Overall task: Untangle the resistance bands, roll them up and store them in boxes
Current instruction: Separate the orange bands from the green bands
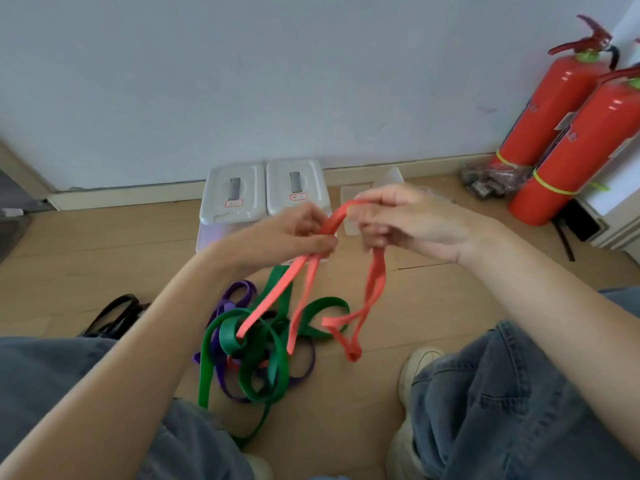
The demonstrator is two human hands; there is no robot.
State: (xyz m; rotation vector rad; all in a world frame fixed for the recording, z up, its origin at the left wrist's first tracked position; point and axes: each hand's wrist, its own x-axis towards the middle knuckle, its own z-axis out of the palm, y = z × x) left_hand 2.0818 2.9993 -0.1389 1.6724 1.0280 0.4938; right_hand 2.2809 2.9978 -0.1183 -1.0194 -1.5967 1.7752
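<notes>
Red band [308, 285] | pinched between both hands | ends hanging down

Soft, even daylight fills the room, glare streaks the fire extinguishers [568, 112], beside which edges bow, and both hands blur slightly.

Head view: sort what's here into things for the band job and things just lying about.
For the job:
red band, held by left hand and right hand
green band
purple band
black band
two lidded boxes

Lying about:
two fire extinguishers
plastic bag by the wall
</notes>
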